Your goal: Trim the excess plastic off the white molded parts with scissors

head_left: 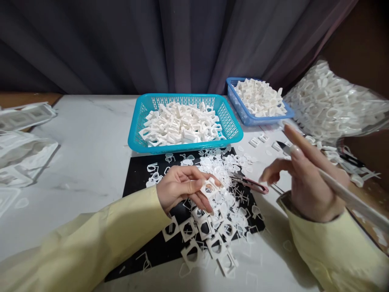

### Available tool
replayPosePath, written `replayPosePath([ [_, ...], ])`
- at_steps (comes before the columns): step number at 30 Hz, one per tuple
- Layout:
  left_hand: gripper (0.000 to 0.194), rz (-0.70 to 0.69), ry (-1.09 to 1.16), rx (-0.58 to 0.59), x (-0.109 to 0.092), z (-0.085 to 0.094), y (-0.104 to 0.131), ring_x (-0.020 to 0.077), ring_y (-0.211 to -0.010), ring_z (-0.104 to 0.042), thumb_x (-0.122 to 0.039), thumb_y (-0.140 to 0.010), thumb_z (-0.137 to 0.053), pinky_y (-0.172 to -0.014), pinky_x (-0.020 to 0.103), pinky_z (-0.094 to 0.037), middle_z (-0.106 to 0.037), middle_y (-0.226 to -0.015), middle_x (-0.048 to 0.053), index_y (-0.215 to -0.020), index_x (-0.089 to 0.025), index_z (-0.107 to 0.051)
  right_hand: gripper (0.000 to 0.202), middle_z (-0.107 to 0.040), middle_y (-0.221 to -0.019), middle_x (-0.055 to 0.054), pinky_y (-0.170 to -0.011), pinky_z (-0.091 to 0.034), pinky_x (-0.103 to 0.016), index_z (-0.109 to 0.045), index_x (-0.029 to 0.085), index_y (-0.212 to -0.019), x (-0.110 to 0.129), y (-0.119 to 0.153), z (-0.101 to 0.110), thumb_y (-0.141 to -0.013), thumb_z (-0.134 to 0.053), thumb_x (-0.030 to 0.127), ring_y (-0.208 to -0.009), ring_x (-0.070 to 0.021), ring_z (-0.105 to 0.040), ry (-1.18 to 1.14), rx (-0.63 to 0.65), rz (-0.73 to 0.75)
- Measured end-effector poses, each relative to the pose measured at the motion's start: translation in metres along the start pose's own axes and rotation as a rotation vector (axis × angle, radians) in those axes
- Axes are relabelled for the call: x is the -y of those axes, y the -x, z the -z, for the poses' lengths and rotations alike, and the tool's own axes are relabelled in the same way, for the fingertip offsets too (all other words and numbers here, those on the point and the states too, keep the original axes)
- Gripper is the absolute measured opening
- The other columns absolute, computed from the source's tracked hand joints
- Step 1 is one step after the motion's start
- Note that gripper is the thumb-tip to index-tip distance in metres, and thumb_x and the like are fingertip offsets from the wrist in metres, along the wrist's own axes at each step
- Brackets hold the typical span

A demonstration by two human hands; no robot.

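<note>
My left hand (187, 184) is pinching a small white plastic frame (208, 187) with a round hole between thumb and fingers, above the pile. My right hand (313, 178), raised at the right, grips a craft knife (343, 194) like a pen; its dark pointed blade faces left, away from the frame. Below my left hand, several similar white frames (192, 253) lie on the black mat (133, 174). Thin white scraps (212, 162) are heaped around them. Pink-handled thread snips (252, 184) rest on the scraps between my hands.
Behind the mat stands a turquoise basket (185, 147) full of white parts. A blue basket (261, 120) of more parts is at the back right, beside a clear bag (334, 101) stuffed with white pieces. White sheet-like pieces (27, 158) lie at the left on the marble-patterned table (91, 138).
</note>
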State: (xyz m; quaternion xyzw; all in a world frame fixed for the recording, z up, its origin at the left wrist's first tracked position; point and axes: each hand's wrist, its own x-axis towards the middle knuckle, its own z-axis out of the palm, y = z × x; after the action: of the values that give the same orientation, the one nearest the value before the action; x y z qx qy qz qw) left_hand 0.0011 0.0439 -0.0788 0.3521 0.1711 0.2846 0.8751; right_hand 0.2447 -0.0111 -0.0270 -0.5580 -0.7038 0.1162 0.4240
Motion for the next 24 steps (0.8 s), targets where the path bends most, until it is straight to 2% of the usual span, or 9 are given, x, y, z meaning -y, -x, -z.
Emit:
replayPosePath([
  [1,0.009,-0.001,-0.001,-0.006,0.000,0.000,0.000,0.0180,-0.053,-0.070,-0.015,-0.076,-0.066,-0.046,0.020,-0.057,-0.072,-0.089,0.010,-0.072,-0.008,-0.063,0.043,-0.058,-0.050,0.004,-0.040,-0.044,-0.027,-0.023,0.020,-0.141,-0.007,0.003,-0.001,-0.098,-0.020,0.021,-0.040,-0.0140,-0.056,0.126,0.045,0.002],
  [2,0.009,-0.004,-0.001,-0.013,0.000,0.000,0.000,0.0179,-0.053,-0.070,-0.016,-0.076,-0.067,-0.046,0.020,-0.057,-0.072,-0.089,0.010,-0.072,-0.008,-0.063,0.042,-0.057,-0.050,0.004,-0.042,-0.045,-0.025,-0.025,0.017,-0.140,-0.015,0.007,-0.003,-0.098,-0.020,0.022,-0.039,-0.0123,-0.055,0.289,0.185,0.067],
  [4,0.009,-0.006,-0.005,-0.023,-0.001,0.000,-0.001,0.0183,-0.054,-0.070,-0.015,-0.076,-0.067,-0.045,0.019,-0.057,-0.072,-0.089,0.009,-0.072,-0.008,-0.063,0.035,-0.062,-0.063,-0.003,-0.046,-0.045,-0.026,-0.053,0.017,-0.119,-0.028,0.013,-0.007,-0.095,-0.034,0.035,-0.051,-0.0143,-0.059,0.424,0.317,0.158],
  [6,0.008,-0.006,-0.008,-0.026,-0.001,0.001,-0.001,0.0190,-0.055,-0.071,-0.015,-0.076,-0.066,-0.046,0.018,-0.057,-0.071,-0.090,0.009,-0.073,-0.009,-0.062,0.034,-0.060,-0.068,-0.007,-0.048,-0.043,-0.027,-0.063,0.016,-0.099,-0.037,0.019,-0.009,-0.090,-0.044,0.043,-0.062,-0.0186,-0.060,0.511,0.377,0.219],
  [10,0.008,-0.019,-0.028,-0.044,0.000,0.003,-0.002,0.0204,-0.058,-0.071,-0.015,-0.077,-0.066,-0.047,0.019,-0.057,-0.072,-0.090,0.009,-0.075,-0.009,-0.061,0.026,-0.057,-0.068,-0.007,-0.049,-0.039,-0.027,-0.063,0.015,-0.096,-0.043,0.027,-0.012,-0.089,-0.046,0.034,-0.064,-0.0197,-0.055,0.592,0.446,0.302],
  [15,0.012,-0.034,-0.074,-0.098,0.000,0.001,-0.001,0.0196,-0.058,-0.071,-0.018,-0.077,-0.066,-0.049,0.020,-0.057,-0.070,-0.098,0.013,-0.077,-0.009,-0.058,0.022,-0.057,-0.063,-0.007,-0.047,-0.039,-0.027,-0.062,0.014,-0.089,-0.050,0.024,-0.016,-0.087,-0.041,0.015,-0.057,-0.0181,-0.053,0.520,0.433,0.327],
  [18,0.012,-0.061,-0.087,-0.089,0.000,-0.001,-0.001,0.0195,-0.059,-0.071,-0.018,-0.078,-0.065,-0.050,0.020,-0.057,-0.069,-0.098,0.013,-0.076,-0.010,-0.056,0.020,-0.063,-0.072,-0.009,-0.050,-0.046,-0.028,-0.061,0.016,-0.094,-0.051,0.015,-0.012,-0.088,-0.042,0.018,-0.062,-0.0189,-0.059,0.388,0.371,0.305],
  [21,0.012,-0.088,-0.091,-0.072,0.000,-0.002,0.000,0.0190,-0.060,-0.071,-0.018,-0.078,-0.064,-0.051,0.020,-0.058,-0.069,-0.096,0.010,-0.076,-0.011,-0.055,0.026,-0.066,-0.082,-0.008,-0.056,-0.052,-0.028,-0.055,0.018,-0.112,-0.040,0.002,-0.004,-0.089,-0.046,0.025,-0.068,-0.0172,-0.064,0.192,0.316,0.265],
  [24,0.011,-0.112,-0.092,-0.063,0.000,-0.002,0.000,0.0184,-0.062,-0.072,-0.018,-0.080,-0.063,-0.054,0.020,-0.058,-0.068,-0.097,0.008,-0.075,-0.012,-0.054,0.031,-0.066,-0.083,-0.005,-0.050,-0.052,-0.024,-0.049,0.019,-0.122,-0.019,-0.010,-0.001,-0.092,-0.041,0.022,-0.055,-0.0108,-0.060,0.027,0.277,0.173],
])
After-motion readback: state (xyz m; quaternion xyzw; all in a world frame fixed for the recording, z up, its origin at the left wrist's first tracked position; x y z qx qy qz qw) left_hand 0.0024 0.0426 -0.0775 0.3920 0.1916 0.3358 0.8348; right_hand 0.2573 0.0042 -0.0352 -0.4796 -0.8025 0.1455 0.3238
